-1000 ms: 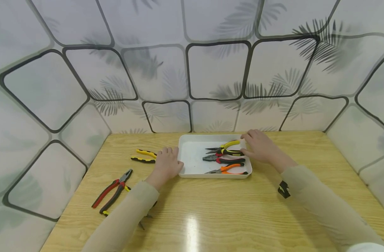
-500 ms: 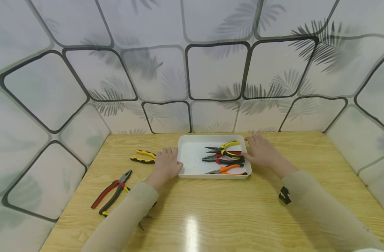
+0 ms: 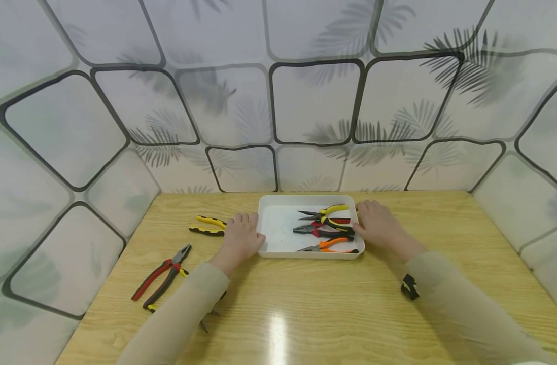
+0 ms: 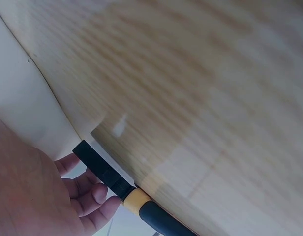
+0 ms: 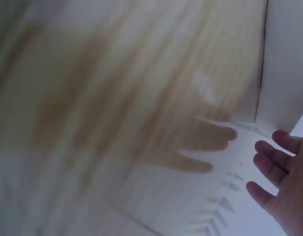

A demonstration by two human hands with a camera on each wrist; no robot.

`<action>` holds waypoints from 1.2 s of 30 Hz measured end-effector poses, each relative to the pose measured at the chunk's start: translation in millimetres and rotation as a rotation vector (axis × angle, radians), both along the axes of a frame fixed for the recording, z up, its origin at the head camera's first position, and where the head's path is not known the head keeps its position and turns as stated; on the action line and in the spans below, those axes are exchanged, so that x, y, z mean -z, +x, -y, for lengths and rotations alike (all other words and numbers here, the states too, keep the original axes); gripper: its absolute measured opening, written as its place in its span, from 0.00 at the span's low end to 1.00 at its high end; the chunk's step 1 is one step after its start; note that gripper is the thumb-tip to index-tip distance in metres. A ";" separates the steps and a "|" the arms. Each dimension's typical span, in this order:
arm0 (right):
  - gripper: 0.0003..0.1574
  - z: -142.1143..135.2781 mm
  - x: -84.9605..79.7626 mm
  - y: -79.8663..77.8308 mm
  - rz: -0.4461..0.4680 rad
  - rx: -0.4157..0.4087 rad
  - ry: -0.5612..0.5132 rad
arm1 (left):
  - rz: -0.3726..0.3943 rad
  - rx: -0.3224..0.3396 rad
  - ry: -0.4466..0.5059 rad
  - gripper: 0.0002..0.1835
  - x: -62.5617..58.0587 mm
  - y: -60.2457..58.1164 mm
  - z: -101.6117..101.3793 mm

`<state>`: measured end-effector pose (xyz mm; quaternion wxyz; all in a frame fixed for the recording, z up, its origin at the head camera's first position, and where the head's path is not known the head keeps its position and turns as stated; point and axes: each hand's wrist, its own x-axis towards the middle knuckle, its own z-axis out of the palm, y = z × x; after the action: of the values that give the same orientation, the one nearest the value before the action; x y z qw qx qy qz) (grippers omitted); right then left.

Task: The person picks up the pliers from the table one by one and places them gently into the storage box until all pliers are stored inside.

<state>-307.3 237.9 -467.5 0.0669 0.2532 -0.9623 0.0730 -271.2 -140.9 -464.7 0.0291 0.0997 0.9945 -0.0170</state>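
Observation:
A white tray stands at the back of the table with several pliers in it: orange-handled pliers, red-and-black pliers and yellow-and-black pliers. My left hand rests against the tray's left side, fingers lightly bent. Beside its fingertips in the left wrist view lies a black handle with a yellow band. My right hand lies at the tray's right side. The right wrist view shows its fingers loose and spread, one at the tray's corner.
Left of the tray lie yellow-and-black plier handles, their head hidden by my left hand. Large red-and-black pliers lie nearer, with another yellow-trimmed pair partly under my left sleeve. A patterned cloth wall stands behind the wooden table.
My right hand has drawn back slightly to the right, off the plier handles and rim to the tray's outer side. The left hand and the tray have hardly moved.

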 end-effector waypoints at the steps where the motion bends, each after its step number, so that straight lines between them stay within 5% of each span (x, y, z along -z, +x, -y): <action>1: 0.29 0.5 0.6 0.2 -0.003 0.002 -0.002 | 0.004 0.001 0.000 0.25 -0.2 -0.3 -0.1; 14: 0.31 3.0 4.9 3.2 0.118 0.054 -0.032 | 0.010 -0.001 0.017 0.26 -4.7 0.7 -1.3; 36: 0.33 5.6 0.9 10.1 0.105 0.081 -0.002 | -0.023 0.046 -0.087 0.25 -5.9 0.1 -1.1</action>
<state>-297.3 232.3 -468.4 0.0196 0.2098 -0.9739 0.0841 -271.1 -139.7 -458.8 0.0217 0.1207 0.9905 -0.0620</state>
